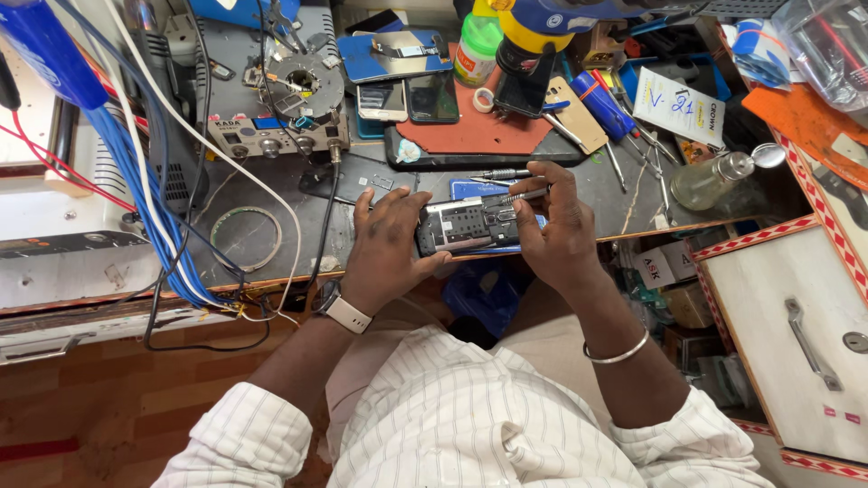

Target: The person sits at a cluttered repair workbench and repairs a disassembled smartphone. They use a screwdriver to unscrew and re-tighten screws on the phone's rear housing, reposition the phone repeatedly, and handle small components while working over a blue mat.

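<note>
At the worktop's (271, 194) front edge, the left hand (387, 248) clasps an opened black phone with bare metal insides (466, 224). At its three o'clock, the right hand (556, 230) pinches a slim silver screwdriver (523, 195), seemingly working a screw; steady downward pressure seems needed.

Both forearms are extended forward from the rolled-up striped sleeves and brought close together. The left hand (387, 248) is laid palm down, fingers spread and curled, thumb tucked to the right. The right hand (553, 226) is arched, its fingertips (541, 173) pinched together and pointed leftward.
</note>
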Available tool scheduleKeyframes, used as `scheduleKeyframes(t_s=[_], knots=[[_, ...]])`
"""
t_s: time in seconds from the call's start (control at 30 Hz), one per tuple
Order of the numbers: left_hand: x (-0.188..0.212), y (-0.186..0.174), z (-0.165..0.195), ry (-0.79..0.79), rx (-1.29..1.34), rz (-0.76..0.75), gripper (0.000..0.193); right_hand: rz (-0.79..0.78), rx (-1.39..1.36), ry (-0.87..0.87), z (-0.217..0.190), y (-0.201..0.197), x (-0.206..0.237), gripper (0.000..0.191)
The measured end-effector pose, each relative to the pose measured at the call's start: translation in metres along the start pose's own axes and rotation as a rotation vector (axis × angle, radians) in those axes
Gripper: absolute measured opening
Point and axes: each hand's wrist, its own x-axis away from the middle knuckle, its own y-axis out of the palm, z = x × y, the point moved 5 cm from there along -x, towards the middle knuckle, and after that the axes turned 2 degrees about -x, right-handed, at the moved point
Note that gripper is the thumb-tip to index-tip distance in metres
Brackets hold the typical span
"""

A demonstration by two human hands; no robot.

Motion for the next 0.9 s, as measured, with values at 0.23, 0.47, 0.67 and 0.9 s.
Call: scheduleKeyframes(t_s=[0.23, 0.47, 0.67, 0.9], knots=[[-0.002, -0.001, 0.001, 0.0, -0.004, -0.005, 0.087, -0.027, 0.023, -0.011, 0.0, 0.001, 0.0, 0.043], [-0.004, -0.001, 0.001, -0.022, -0.002, -0.032, 0.085, -0.061, 0.106, -0.046, -0.008, 0.003, -0.005, 0.042], [-0.003, 0.001, 0.0, -0.028, -0.017, -0.044, 0.084, -0.149, 0.325, -0.003, -0.013, 0.001, -0.02, 0.034], [-0.002, 0.002, -0.002, -0.027, -0.036, -0.047, 0.086, -0.211, 0.459, -0.146, -0.025, 0.004, -0.028, 0.035]])
